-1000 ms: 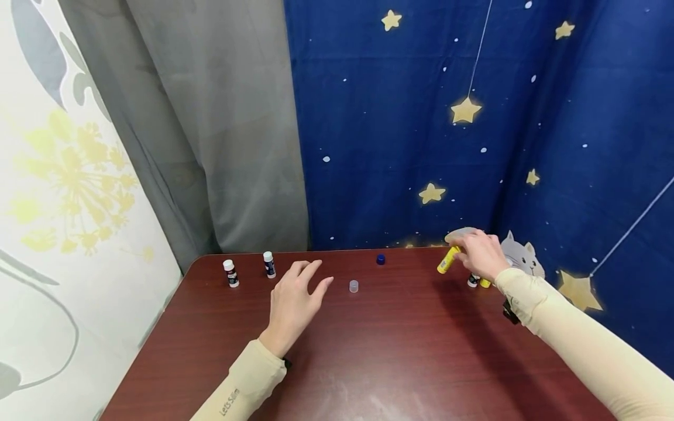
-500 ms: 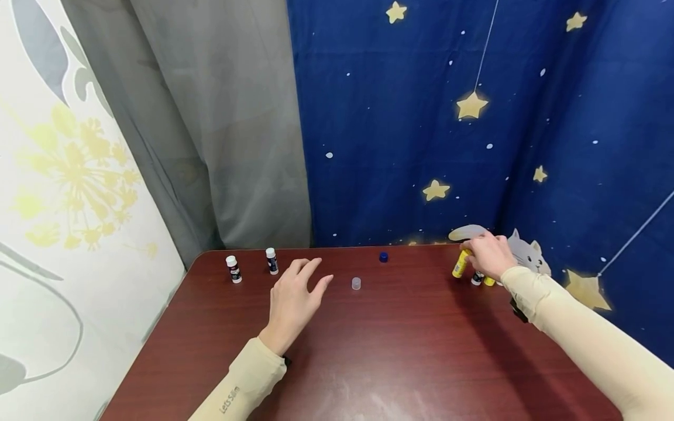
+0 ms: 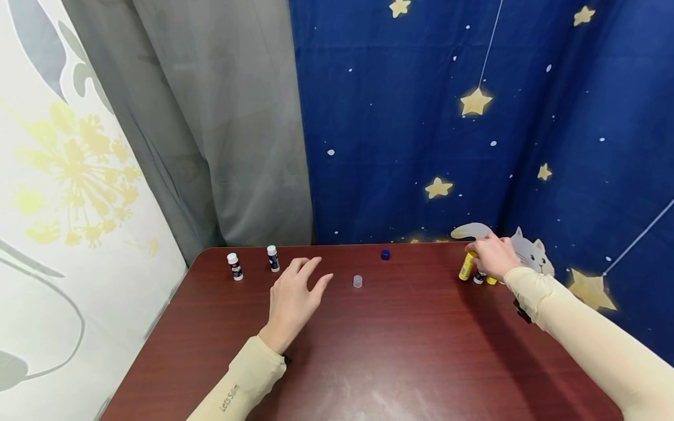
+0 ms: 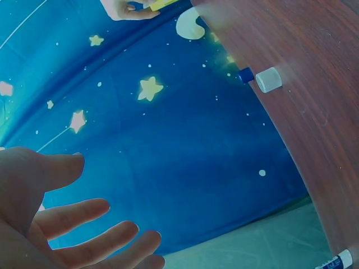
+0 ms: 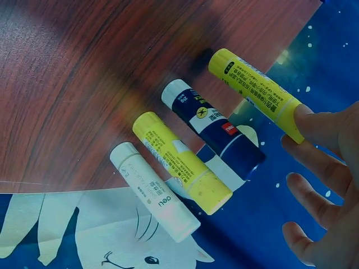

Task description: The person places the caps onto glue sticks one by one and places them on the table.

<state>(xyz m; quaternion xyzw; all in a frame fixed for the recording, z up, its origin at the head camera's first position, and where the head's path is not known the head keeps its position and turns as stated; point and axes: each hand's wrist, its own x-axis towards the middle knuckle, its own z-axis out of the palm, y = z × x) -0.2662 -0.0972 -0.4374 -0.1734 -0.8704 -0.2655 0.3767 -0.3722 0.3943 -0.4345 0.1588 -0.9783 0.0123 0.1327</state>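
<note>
A person's left hand [image 3: 295, 301] hovers over the glossy, red-brown wood-grain tabletop [image 3: 379, 356], thumb and fingers loosely bent and apart. Between its two and three o'clock lies a hollow, frosted translucent cap [image 3: 358, 281]; its inside is too small to make out.

Farther along that line, the right hand [image 3: 494, 257] pinches the upper end of a smooth yellow plastic glue stick [image 5: 255, 92] between thumb and index finger, the others spread. I cannot tell whether its base touches the wood. From it, toward half past seven in the right-wrist view, stand a navy glue stick [image 5: 213, 129], a second yellow glue stick [image 5: 182, 162] and a white glue stick [image 5: 154, 190], all printed cylinders with contents hidden.

At the left hand's ten and eleven o'clock stand two white-topped dark cylinders [image 3: 235, 267]. A navy cap [image 3: 385, 255] sits near the far edge, before grey [image 3: 253, 128] and star-printed blue curtains [image 3: 379, 128].
</note>
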